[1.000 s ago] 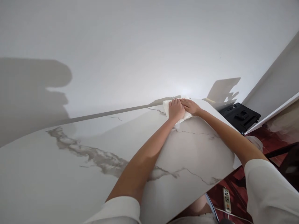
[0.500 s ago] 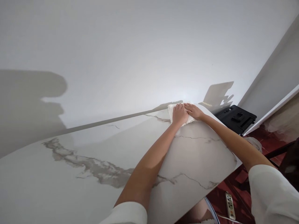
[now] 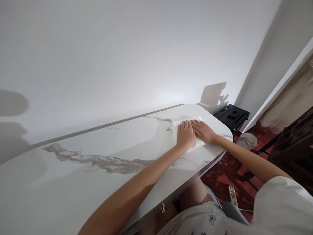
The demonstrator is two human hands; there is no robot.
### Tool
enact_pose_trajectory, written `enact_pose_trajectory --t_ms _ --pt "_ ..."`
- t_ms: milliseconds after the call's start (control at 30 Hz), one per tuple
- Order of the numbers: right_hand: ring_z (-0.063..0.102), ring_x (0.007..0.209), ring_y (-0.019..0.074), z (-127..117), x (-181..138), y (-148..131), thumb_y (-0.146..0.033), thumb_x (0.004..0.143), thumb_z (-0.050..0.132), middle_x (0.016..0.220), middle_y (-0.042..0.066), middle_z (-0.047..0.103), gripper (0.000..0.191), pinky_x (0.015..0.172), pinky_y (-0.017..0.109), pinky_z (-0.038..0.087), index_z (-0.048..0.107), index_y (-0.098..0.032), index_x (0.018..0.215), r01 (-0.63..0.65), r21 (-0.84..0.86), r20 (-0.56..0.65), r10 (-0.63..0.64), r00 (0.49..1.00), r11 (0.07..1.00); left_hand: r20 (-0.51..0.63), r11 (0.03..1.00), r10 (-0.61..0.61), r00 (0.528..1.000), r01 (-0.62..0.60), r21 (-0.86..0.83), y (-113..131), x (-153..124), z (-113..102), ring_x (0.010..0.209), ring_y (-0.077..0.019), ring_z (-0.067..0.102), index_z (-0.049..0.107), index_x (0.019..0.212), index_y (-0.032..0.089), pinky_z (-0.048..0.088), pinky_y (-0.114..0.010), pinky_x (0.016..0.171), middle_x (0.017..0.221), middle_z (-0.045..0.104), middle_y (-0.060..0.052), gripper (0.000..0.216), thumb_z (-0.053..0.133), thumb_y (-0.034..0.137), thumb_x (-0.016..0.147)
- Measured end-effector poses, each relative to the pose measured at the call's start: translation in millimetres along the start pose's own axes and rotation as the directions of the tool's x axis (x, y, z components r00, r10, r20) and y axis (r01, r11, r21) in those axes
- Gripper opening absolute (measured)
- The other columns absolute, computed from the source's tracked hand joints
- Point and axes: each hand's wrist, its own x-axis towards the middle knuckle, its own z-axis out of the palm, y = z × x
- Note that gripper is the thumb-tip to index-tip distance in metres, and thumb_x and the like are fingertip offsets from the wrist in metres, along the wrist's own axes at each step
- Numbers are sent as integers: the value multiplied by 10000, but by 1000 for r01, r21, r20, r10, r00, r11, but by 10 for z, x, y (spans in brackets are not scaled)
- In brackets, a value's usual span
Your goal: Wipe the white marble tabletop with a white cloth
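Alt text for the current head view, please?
Left hand and right hand lie flat on a white cloth on a marble-patterned tabletop by a wall. Past the tabletop's right end is a black case; a power strip lies on red floor.

Wall (image 3: pixel 117 58): brightest in a soft glow above the table (image 3: pixel 61 199) at its far end, duller grey toward the left
Wall shadows: 2 rounded at the left edge, 1 angular above the black case (image 3: pixel 231 116)
Tabletop: faint glare at left, soft-edged shadow near the middle
Cloth (image 3: pixel 174 132): fine detail washed out
Floor (image 3: pixel 214 178): dim, dappled
Sleeve (image 3: pixel 281 205): stretched by wide-angle distortion
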Motion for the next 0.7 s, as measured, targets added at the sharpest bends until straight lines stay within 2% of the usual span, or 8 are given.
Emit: enact_pose_trajectory --t_ms 133,267,367,500,700 --pt "239 1412 254 -78 -585 -136 -362 1007 254 1526 83 299 522 1124 489 273 268 -211 1506 36 20 -36 -36 999 999 19 998 46 999 -46 -32 298 -408 -48 1389 -301 312 371 1410 14 238 -444 1146 1480 381 -180 544 336 192 897" --pt "265 1403 260 -157 -933 17 -358 1003 263 1519 82 319 525 1112 503 300 252 -224 1511 0 29 -53 2 999 1000 23 989 94 995 -90 -118 580 -448 -4 1402 -299 290 363 1423 54 231 -472 1151 1491 367 -170 558 358 207 886" --pt "282 1396 265 -200 -987 270 -346 994 281 1513 69 336 518 1115 519 296 280 -243 1502 -26 23 -64 27 998 999 40 979 123 992 -114 -168 741 -269 55 1411 -297 270 347 1423 21 214 -468 1158 1493 354 -190 562 341 221 898" --pt "290 1394 263 -223 -867 627 -322 985 283 1509 70 349 511 1120 525 287 321 -237 1487 -47 10 -53 48 997 999 25 971 136 990 -129 -199 837 69 149 1399 -305 279 347 1413 -12 202 -454 1158 1485 366 -189 561 328 241 912" --pt "252 1408 262 -170 -379 1065 -304 976 273 1530 82 306 515 1130 519 260 339 -205 1477 -70 -28 -7 70 998 997 -58 967 166 984 -174 -187 643 676 345 1355 -284 329 398 1378 10 214 -427 1140 1436 431 -174 524 339 242 912"
